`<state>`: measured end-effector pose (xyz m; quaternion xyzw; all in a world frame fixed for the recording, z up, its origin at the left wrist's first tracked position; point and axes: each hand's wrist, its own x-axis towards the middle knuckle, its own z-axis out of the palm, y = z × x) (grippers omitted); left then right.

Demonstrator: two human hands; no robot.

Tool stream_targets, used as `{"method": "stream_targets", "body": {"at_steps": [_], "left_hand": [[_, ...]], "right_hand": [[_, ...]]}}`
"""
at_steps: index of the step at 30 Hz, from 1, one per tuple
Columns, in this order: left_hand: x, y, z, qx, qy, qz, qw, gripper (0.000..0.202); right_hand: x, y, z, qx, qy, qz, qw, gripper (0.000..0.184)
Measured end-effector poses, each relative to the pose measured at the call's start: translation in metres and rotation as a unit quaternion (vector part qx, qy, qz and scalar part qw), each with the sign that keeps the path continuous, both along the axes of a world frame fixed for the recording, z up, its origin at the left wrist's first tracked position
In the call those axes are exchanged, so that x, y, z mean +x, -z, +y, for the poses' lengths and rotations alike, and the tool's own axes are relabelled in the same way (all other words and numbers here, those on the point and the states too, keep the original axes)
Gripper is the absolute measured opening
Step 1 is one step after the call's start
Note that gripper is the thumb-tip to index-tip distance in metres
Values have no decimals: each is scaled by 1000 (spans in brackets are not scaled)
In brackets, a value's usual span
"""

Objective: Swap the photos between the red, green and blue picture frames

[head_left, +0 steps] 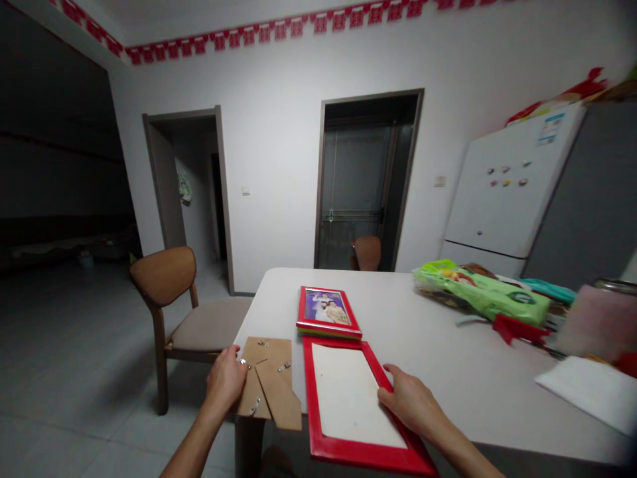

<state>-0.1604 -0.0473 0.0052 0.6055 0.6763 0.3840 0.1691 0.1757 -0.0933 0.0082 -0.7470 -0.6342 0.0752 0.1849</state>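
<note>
At the table's near left corner, my left hand (227,375) grips the left edge of a brown photo frame backing board (279,362), which has small metal clips and a stand flap. Part of the board sticks out past the table edge. Closed on the right side of a large red photo frame (316,425), my right hand (411,401) has its thumb on top. A plain white surface shows inside this frame, and its near end overhangs the table. Just beyond it lies a smaller red photo frame (327,309) with a picture of people, apparently stacked on something.
On the white table (388,299), a green plastic pack (482,292), a white sheet (592,392) and a pinkish container (597,322) sit to the right. A wooden chair (164,275) stands left of the table, another chair (367,253) behind it. A fridge (502,179) is at right.
</note>
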Motion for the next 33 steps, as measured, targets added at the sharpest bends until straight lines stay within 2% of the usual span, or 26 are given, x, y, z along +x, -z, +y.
{"method": "stream_targets", "body": {"at_steps": [2, 4, 5, 7, 9, 10, 12, 15, 18, 20, 22, 24, 26, 30, 33], "left_hand": [[13, -7, -10, 21, 24, 20, 999, 33], [36, -13, -25, 35, 68, 27, 997, 33], [51, -16, -34, 39, 96, 28, 994, 33], [83, -22, -55, 48, 174, 19, 983, 34], [116, -27, -75, 47, 265, -5, 963, 41], [130, -30, -84, 38, 302, -12, 953, 49], [154, -36, -97, 36, 354, -7, 935, 60], [171, -47, -105, 92, 372, 17, 923, 54], [165, -59, -104, 157, 365, 37, 917, 44], [151, -62, -99, 176, 309, 15, 935, 42], [129, -60, -92, 174, 222, -29, 959, 38], [106, -49, -85, 148, 146, -64, 976, 35], [84, -34, -80, 111, 100, -79, 986, 37], [62, 0, -76, 49, 104, -60, 992, 36], [60, 15, -78, 25, 108, -19, 994, 40]], "right_hand": [[4, -2, -3, 2, 9, 57, 998, 51], [7, -6, -9, -18, 8, 174, 985, 57], [7, -10, -14, -35, 3, 251, 967, 59], [3, -18, -24, -60, -8, 407, 911, 64], [-5, -29, -33, -51, -17, 511, 858, 69], [-10, -35, -37, -39, -21, 538, 842, 71], [-19, -45, -43, -16, -27, 558, 829, 75], [-28, -53, -44, 4, -35, 542, 839, 76], [-25, -48, -38, 18, -26, 507, 861, 75], [-15, -39, -31, 16, -17, 469, 883, 73], [-2, -27, -23, 12, -9, 413, 911, 67], [12, -15, -15, 12, -4, 344, 939, 59], [23, -6, -10, 15, 2, 269, 963, 52], [32, 3, -5, 24, 11, 137, 990, 41], [30, 6, -5, 28, 18, 69, 997, 38]]}}
